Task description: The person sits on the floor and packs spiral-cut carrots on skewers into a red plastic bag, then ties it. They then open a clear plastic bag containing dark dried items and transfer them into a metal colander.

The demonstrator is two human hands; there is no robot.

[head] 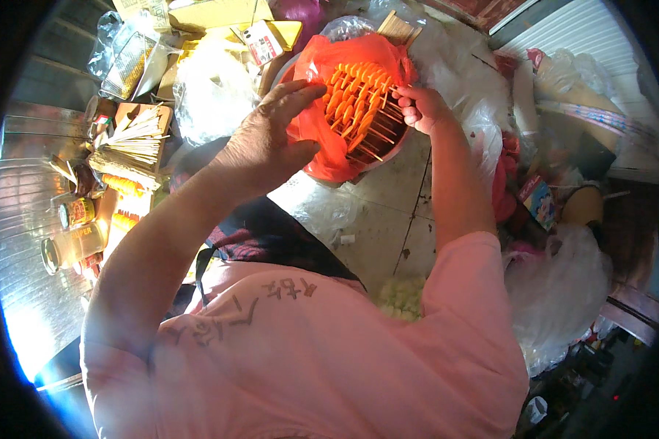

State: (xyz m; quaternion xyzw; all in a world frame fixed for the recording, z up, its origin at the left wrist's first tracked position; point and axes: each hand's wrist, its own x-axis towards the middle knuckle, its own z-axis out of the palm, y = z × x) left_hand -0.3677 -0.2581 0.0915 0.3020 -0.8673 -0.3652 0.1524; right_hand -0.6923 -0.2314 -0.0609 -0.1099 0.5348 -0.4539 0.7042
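Note:
Several skewers of orange, ring-like food pieces lie side by side over a round tub lined with a red plastic bag. The bare ends of their thin sticks point to the right and down. My right hand pinches the end of one skewer at the tub's right side. My left hand is spread over the left edge of the bag, with its thumb and fingers apart. Its fingertips are near the orange pieces; whether they touch the bag is hard to tell.
At the left, loose wooden sticks lie on a board beside glass jars and more orange skewered food. A clear plastic bag sits left of the tub. Plastic bags and a box are heaped at the right, beyond the tiled floor.

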